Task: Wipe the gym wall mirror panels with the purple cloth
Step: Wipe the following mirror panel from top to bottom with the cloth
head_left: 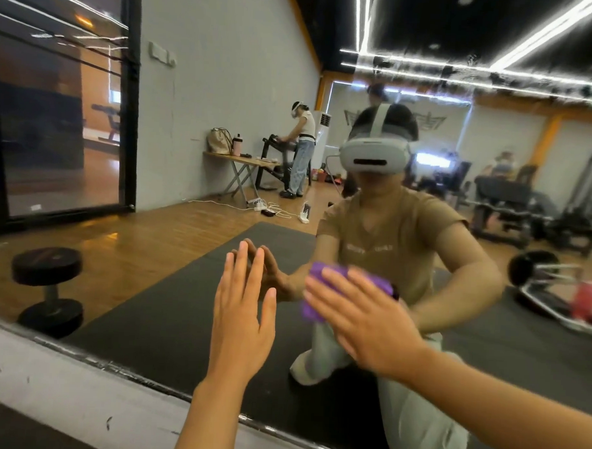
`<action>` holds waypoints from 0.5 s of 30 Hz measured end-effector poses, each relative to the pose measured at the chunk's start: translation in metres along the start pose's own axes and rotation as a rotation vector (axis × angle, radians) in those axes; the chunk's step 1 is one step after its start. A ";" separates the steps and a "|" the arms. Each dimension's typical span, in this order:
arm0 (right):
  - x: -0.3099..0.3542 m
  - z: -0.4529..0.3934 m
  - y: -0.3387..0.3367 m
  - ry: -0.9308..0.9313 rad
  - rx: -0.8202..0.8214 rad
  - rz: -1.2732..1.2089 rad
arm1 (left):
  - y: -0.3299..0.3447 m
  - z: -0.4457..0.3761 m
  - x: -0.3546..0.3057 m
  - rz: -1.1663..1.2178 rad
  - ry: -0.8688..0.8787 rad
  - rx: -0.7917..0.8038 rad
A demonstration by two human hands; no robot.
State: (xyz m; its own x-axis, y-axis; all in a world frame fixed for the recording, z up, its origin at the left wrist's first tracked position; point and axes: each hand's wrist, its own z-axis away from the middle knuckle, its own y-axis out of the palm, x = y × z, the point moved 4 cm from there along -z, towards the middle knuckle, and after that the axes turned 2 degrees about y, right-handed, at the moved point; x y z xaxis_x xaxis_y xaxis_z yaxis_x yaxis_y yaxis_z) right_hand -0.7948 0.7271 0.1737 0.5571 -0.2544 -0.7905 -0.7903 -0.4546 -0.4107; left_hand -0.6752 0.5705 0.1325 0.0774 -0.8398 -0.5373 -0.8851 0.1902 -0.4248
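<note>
Purple cloth [322, 295] pinned flat on the mirror [194, 192] under the right hand [365, 315], fingers straight and spread. Left hand [241, 310] just beside, flat on glass, holding nothing. Soft, light, probably bunches easily, so best pressed mid-cloth.

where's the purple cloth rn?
Head view, centre-right: the purple cloth is pressed flat against the mirror under the right hand, low on the panel, right of the left hand.
</note>
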 end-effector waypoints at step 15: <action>-0.113 -0.090 -0.062 0.204 -0.205 -0.084 | -0.005 -0.001 0.008 -0.015 0.046 0.008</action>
State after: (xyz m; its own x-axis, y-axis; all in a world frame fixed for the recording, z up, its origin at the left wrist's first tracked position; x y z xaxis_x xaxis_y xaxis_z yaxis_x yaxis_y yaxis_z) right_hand -0.7858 0.7078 0.3296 0.6744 -0.3654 -0.6416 -0.6831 -0.6386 -0.3543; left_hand -0.6708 0.5627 0.1306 0.0697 -0.8649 -0.4970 -0.8801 0.1812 -0.4388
